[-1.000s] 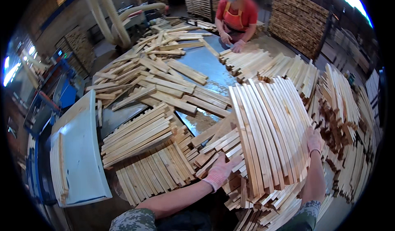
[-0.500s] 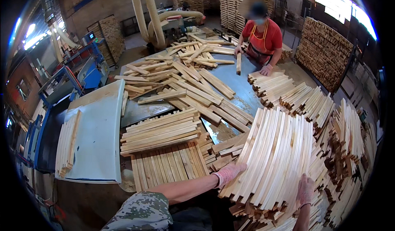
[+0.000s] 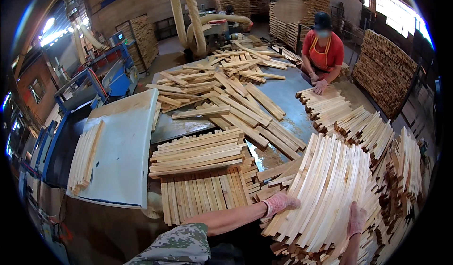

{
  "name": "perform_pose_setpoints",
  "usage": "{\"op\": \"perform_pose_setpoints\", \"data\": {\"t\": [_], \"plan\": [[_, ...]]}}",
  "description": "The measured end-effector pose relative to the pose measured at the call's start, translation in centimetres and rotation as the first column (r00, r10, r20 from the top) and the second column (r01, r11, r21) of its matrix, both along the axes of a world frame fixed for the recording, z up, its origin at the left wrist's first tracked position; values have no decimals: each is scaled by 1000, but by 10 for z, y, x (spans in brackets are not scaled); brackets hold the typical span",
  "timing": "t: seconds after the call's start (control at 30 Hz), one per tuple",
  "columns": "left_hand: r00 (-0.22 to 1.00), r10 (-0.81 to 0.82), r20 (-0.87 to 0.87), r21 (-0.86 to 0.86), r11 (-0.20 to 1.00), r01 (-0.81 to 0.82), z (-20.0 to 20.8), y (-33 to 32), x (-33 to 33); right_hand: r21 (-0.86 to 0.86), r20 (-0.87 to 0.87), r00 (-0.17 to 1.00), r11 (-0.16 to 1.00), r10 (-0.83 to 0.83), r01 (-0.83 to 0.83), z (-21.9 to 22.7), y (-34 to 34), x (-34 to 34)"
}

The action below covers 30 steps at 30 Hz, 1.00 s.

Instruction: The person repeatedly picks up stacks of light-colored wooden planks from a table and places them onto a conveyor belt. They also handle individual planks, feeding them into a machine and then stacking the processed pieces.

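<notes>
A broad row of pale wooden strips (image 3: 325, 189) lies side by side on top of a pile at the right. My left hand (image 3: 281, 203), in a pinkish knit glove, is closed on the row's left edge near its front end. On the opposite side my right hand (image 3: 357, 219), gloved alike, grips the right edge. More strips show under the row, partly hidden by it. Left of my left hand sits a stack of strips (image 3: 198, 154), its upper layer crosswise over a lower layer (image 3: 205, 194).
Loose strips (image 3: 236, 95) lie jumbled on the metal table (image 3: 302, 88). Across it stands a person (image 3: 323, 52) in a red shirt, hands at another row of strips (image 3: 323, 104). At the left, a pale board (image 3: 125, 147) by a blue machine (image 3: 113, 78) carries several strips (image 3: 86, 156).
The whole view has shifted, so things sit farther right. My hands keep their places on the row's sides. The person opposite has brought both hands together; the strip they held out is no longer distinguishable.
</notes>
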<state>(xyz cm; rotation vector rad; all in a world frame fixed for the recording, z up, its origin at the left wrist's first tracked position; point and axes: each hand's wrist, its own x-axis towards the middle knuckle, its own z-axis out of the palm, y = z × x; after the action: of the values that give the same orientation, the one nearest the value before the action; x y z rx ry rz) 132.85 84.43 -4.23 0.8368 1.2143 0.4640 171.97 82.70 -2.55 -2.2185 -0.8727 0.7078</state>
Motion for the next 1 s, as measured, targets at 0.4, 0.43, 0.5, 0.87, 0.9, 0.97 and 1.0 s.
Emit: {"op": "perform_pose_setpoints", "data": {"t": [0.4,0.43,0.5,0.87,0.9,0.97,1.0], "plan": [[975,163,151,102,979,-180,-39,-59,-20,84,-62,992,991,113,-107,-21,-53,-9],[980,161,121,119,977,-175,-36,-66,-21,61,-53,993,993,108,-105,-20,-60,-10],[987,149,61,150,976,-156,-30,-77,-26,87,-139,985,992,104,-92,-28,-72,-7],[949,252,191,-65,968,-244,-31,-78,-53,-404,-43,937,851,347,-334,44,-73,-37],[954,239,181,-118,968,-221,-31,-73,-60,-480,-195,960,834,199,-271,70,-66,-56],[960,231,158,-222,956,-194,-28,-64,-66,-342,-334,934,907,128,-246,70,-70,-56],[958,210,195,-208,963,-169,-29,-61,-65,-208,-416,903,955,107,-210,51,-73,-46]]}}
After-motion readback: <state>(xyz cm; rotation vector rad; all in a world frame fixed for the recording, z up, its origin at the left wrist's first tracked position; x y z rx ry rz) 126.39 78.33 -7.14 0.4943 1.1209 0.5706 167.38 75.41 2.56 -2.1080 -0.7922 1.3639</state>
